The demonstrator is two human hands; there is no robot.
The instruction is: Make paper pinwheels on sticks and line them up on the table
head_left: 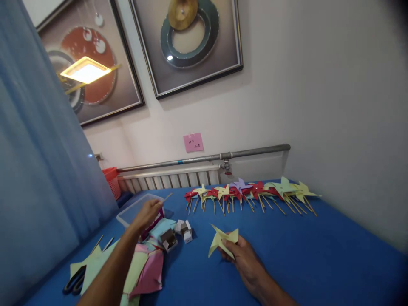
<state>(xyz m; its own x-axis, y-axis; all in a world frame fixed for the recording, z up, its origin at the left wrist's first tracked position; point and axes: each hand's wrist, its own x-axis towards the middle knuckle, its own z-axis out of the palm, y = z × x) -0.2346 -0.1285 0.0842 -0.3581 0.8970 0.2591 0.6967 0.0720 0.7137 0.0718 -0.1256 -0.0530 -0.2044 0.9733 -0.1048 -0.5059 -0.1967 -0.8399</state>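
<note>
While the right hand [240, 250] pinches the folded yellow pinwheel [223, 240] on the blue table [318, 255], the left hand [148, 212] at ten o'clock from it holds a thin wooden stick [167, 196] above the clear box [134, 210]. I think the folds must stay pressed flat, so the centre does not open.

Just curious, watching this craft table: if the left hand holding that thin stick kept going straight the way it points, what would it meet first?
Probably the row of paper pinwheels along the wall. The left hand and its stick point up and right, past the clear plastic box, over bare blue table. Depth is hard to judge.
</note>
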